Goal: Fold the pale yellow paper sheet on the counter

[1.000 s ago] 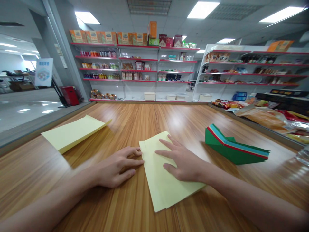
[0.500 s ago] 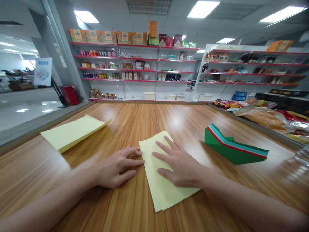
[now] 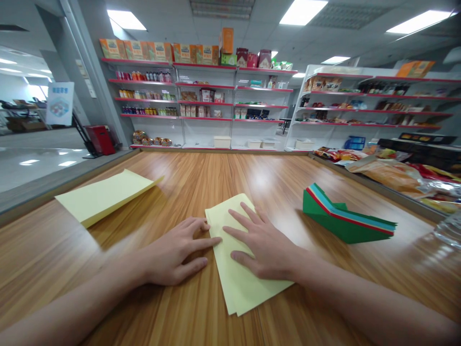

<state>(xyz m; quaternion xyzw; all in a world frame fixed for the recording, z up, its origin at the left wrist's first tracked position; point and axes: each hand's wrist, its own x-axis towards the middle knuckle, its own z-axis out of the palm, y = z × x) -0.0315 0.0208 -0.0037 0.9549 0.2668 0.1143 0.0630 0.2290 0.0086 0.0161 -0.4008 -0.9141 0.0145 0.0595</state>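
From far away, I watch a bright room (image 3: pixel 173 19) with white stocked shelves (image 3: pixel 205 129) standing behind the work place. The wooden table (image 3: pixel 223 173) fills the near part, smooth and shiny. Along its right edge lie snack packets (image 3: pixel 387 170); a clear object (image 3: pixel 448 230), which I cannot name, is cut by the frame.

On the left, one yellow sheet (image 3: pixel 108 192) lies with its near edge bent. On the right stands a folded green paper (image 3: pixel 347 228), with red and blue layers on its upper edge.

In front of me, between these two, is the pale yellow paper (image 3: pixel 248 290) being worked. It looks folded into layers, and at its lower corner they do not meet exactly. I judge the step as pressing it flat. The right hand (image 3: pixel 268 247) is on top, fingers widely spread, gripping nothing. The left hand (image 3: pixel 176 254) rests beside it, loosely bent and also gripping nothing; its index finger (image 3: pixel 209 242) touches the left edge, and its thumb is just apart. In my opinion, the next move calls for even pressure and steady layers.
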